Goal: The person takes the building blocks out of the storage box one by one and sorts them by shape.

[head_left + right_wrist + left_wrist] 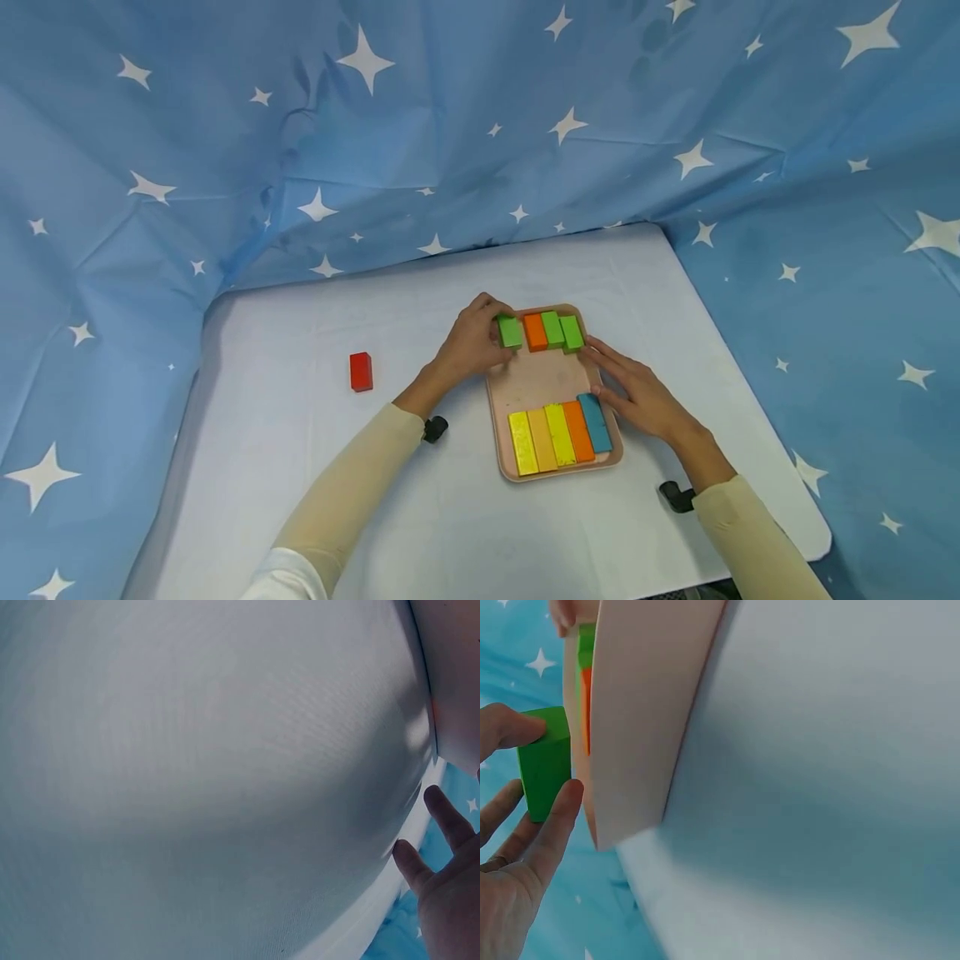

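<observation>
My left hand [474, 340] pinches a green block [510, 332] between thumb and fingers, at the far left corner of a pink tray [540, 375]. In the left wrist view the thumb lies on one end of this green block [546, 765], with fingertips on its other side. Beside it, along the tray's far end, stand an orange block [536, 332] and two green blocks [562, 332]. My right hand [637, 392] is at the tray's right side, fingers extended, fingertips by the rim and the nearest green block. In the right wrist view two fingers [448, 817] of it show straight.
Several longer blocks, yellow [523, 443], orange [578, 431] and blue [595, 422] among them, lie in a row at the tray's near end. A red block [361, 372] stands on the white table [285, 433] to the left. A star-patterned blue curtain [480, 167] surrounds the table's far side.
</observation>
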Tool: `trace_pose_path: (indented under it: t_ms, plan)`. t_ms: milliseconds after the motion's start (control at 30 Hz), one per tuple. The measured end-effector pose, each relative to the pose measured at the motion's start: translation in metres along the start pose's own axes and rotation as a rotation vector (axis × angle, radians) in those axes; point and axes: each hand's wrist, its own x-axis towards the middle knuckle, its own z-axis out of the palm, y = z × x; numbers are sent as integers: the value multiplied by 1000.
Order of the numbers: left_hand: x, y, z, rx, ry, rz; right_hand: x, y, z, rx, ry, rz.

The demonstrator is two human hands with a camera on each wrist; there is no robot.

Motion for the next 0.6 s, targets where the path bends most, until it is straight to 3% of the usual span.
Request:
trace_pose_path:
  t_ms: [300,600]
  plan:
    - [-29,-23,-35,-56,25,-44,2,-3,1,3,-23,12]
    - [-71,-64,-68,1,45,-121,2,-4,2,-23,-24,22]
